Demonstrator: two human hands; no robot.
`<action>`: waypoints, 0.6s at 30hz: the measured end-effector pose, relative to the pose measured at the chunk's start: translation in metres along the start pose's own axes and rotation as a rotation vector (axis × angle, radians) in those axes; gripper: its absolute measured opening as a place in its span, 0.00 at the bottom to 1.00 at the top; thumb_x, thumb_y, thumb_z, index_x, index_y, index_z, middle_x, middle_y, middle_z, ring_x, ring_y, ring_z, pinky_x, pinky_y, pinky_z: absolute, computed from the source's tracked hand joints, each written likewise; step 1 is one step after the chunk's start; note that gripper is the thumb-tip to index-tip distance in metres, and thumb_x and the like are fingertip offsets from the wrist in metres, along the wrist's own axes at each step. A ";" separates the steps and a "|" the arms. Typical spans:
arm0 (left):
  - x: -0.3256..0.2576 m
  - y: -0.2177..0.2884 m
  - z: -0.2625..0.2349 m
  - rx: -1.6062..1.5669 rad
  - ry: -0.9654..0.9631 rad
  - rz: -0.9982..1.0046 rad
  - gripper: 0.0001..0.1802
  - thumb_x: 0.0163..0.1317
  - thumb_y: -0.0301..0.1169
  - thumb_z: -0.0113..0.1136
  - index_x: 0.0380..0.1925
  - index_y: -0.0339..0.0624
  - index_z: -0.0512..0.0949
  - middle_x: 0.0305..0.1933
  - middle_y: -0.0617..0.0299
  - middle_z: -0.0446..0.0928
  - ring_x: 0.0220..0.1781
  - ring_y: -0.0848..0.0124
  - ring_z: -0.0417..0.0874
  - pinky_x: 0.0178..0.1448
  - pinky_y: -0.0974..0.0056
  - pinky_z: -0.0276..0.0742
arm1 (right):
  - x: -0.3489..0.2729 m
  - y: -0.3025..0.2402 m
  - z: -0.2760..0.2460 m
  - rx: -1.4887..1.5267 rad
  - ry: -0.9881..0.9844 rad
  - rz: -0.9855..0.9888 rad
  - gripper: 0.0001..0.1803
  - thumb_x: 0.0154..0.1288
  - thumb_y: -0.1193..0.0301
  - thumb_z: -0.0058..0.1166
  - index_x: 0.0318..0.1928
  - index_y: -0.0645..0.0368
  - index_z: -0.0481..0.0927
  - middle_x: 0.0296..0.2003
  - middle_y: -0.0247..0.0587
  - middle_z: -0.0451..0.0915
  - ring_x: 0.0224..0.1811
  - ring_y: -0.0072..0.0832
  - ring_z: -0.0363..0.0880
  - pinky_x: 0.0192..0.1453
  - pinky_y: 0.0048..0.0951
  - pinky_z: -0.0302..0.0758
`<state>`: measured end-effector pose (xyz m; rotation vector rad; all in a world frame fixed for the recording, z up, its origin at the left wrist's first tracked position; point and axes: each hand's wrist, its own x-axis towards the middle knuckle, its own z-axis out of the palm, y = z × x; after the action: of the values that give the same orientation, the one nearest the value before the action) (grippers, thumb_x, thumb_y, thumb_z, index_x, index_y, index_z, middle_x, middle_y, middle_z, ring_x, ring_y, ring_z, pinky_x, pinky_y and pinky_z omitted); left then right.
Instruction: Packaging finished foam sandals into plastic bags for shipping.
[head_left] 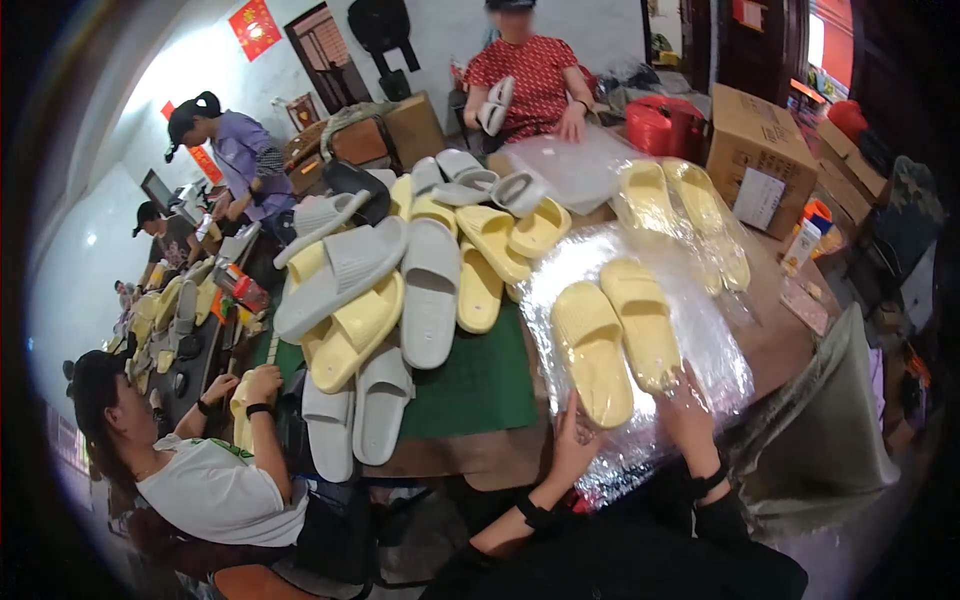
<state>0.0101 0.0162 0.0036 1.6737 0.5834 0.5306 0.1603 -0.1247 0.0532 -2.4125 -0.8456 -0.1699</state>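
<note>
A pair of pale yellow slide slippers lies side by side in front of me, glossy as if under clear plastic film. My left hand (576, 438) is closed at the heel of the left yellow slipper (590, 352), thumb along its outer edge. At the heel of the right yellow slipper (642, 322), my right hand (688, 408) grips the edge, its fingertips partly hidden by shiny film. Under the pair spreads a stack of clear plastic bags (722, 372). Beyond it rests another yellow pair (645, 202) in a clear bag.
Grey and yellow slippers (432, 295) are heaped left of the bags, on a green mat (480, 390). Cardboard box (760, 155) and red twine roll (662, 125) stand at the far right. One co-worker (215, 480) sits at left; another (525, 85) faces me, holding a slipper.
</note>
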 end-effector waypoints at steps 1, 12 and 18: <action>-0.001 -0.003 0.001 -0.002 0.007 0.016 0.56 0.49 0.22 0.70 0.72 0.47 0.43 0.56 0.54 0.60 0.53 0.69 0.68 0.51 0.68 0.72 | 0.002 -0.005 -0.003 -0.029 0.046 -0.044 0.22 0.59 0.66 0.57 0.53 0.58 0.73 0.55 0.50 0.74 0.57 0.46 0.73 0.50 0.40 0.77; -0.003 -0.013 0.003 -0.024 0.007 0.019 0.54 0.51 0.22 0.66 0.72 0.53 0.42 0.50 0.60 0.63 0.35 0.78 0.69 0.39 0.73 0.72 | -0.015 -0.030 0.001 0.344 -0.084 -0.212 0.07 0.54 0.74 0.59 0.32 0.62 0.75 0.25 0.46 0.74 0.28 0.41 0.74 0.31 0.37 0.69; -0.004 -0.009 0.003 -0.058 0.074 0.050 0.52 0.50 0.22 0.66 0.72 0.56 0.47 0.46 0.60 0.64 0.32 0.76 0.67 0.37 0.72 0.71 | -0.015 -0.036 0.005 0.448 -0.222 -0.177 0.08 0.53 0.72 0.61 0.27 0.63 0.77 0.21 0.46 0.74 0.22 0.40 0.73 0.27 0.36 0.69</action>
<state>0.0083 0.0123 -0.0058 1.6225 0.5755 0.6422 0.1264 -0.1069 0.0615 -1.9588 -1.0689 0.2056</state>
